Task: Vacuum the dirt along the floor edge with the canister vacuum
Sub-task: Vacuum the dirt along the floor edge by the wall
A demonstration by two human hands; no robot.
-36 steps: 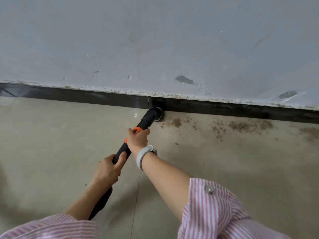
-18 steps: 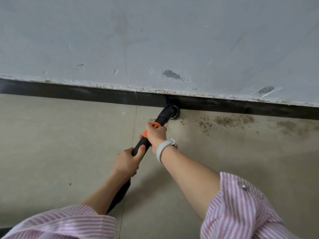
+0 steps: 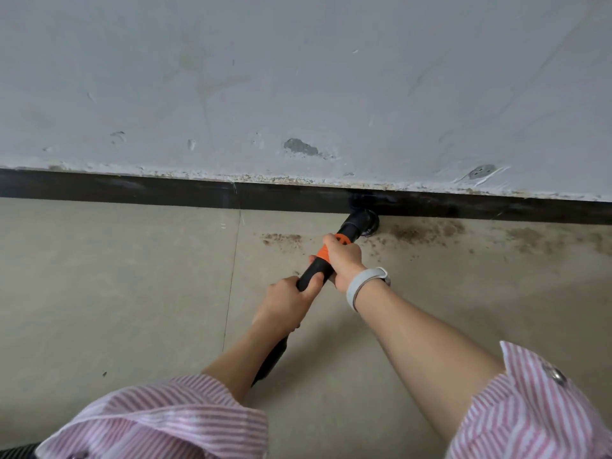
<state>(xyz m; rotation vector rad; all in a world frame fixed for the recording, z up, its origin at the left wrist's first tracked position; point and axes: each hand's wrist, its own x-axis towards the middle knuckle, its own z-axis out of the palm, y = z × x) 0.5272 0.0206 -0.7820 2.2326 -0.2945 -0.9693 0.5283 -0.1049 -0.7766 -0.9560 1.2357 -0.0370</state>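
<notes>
Hands — two, left hand and right hand — grip one black, orange-banded vacuum wand; round nozzle touches black baseboard, brown dirt patches beside.

so the baseboard runs along the bottom of the wall, with the floor in front of it. The vacuum's nozzle sits right against the baseboard, and the wand slants back from there toward the person. Right hand grips the wand nearer the baseboard, left hand grips it just behind. Dirt lies along the foot of the baseboard right of the nozzle, with a smaller patch left of it, a bit further out from the baseboard
</notes>
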